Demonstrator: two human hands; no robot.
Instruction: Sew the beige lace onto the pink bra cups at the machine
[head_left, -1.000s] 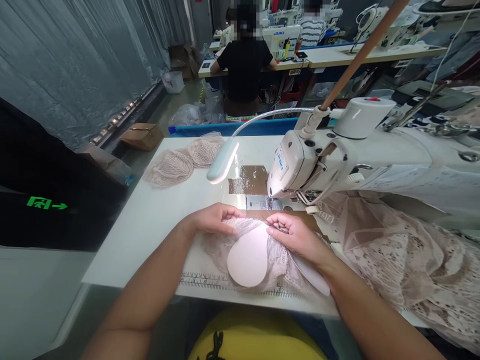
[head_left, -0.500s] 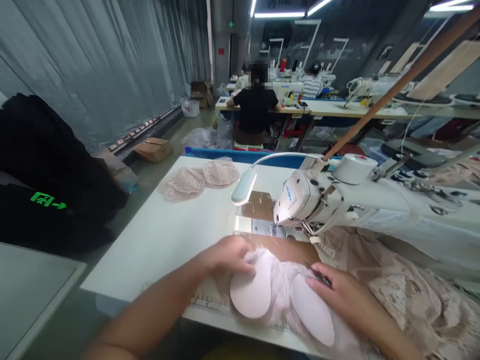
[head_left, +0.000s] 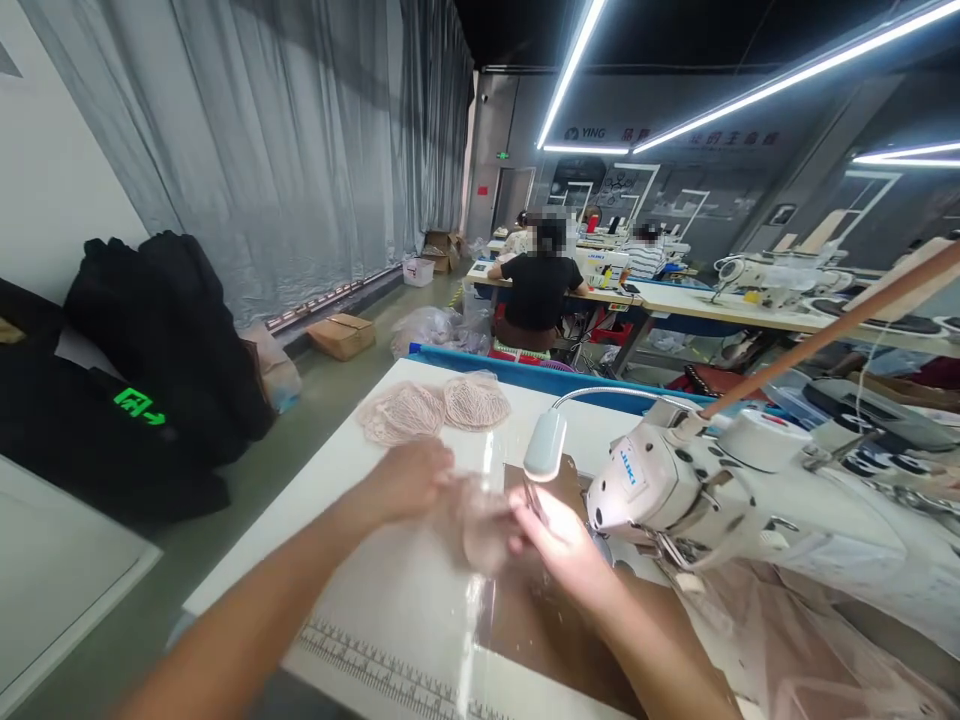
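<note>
A sheer pinkish cup piece (head_left: 486, 530), blurred by motion, hangs above the white table between my hands. My left hand (head_left: 412, 478) is closed on its left end. My right hand (head_left: 551, 535) pinches its right end and also has small dark metal snips (head_left: 534, 498) between the fingers. Behind my left hand, two beige lace cups (head_left: 476, 400) lie side by side on the table. The white sewing machine (head_left: 637, 480) stands just right of my right hand, with a lit lamp (head_left: 546, 445) over the brown board (head_left: 559, 620).
A ruler strip (head_left: 375, 665) runs along the table's front edge. Sheer beige fabric (head_left: 840, 640) is heaped at the right. Black bags (head_left: 165, 340) stand left, beyond a white panel (head_left: 60, 570). A person in black (head_left: 541, 285) sits ahead at another table.
Both hands have moved up and left from the table's front edge, carrying the fabric piece off the surface. The head view has tilted upward, showing more of the ceiling lights.
</note>
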